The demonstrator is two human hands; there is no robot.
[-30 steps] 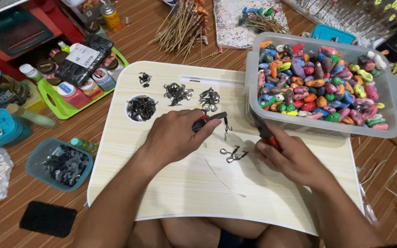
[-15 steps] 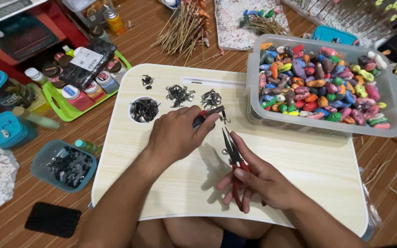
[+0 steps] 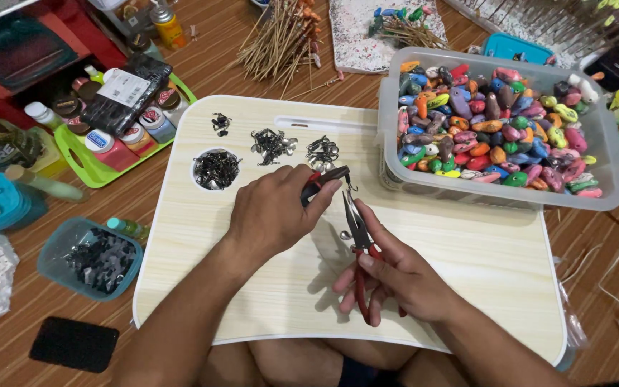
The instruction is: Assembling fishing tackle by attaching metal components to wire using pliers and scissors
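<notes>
Both hands clamped: left hand (image 3: 270, 215) w/ red-handled tool (image 3: 322, 183), right hand (image 3: 395, 276) w/ pliers (image 3: 358, 240); tiny hook (image 3: 352, 188) could slip.

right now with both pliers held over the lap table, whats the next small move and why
Probably close the pliers tips in the right hand onto the small metal piece at the left hand; the tips point at it but look just short.

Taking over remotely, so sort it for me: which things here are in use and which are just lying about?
In use: left hand, small tool, right hand, red-handled pliers, hook piles, lap desk.
Lying about: bin of coloured lures, paint pots, wooden sticks.
</notes>
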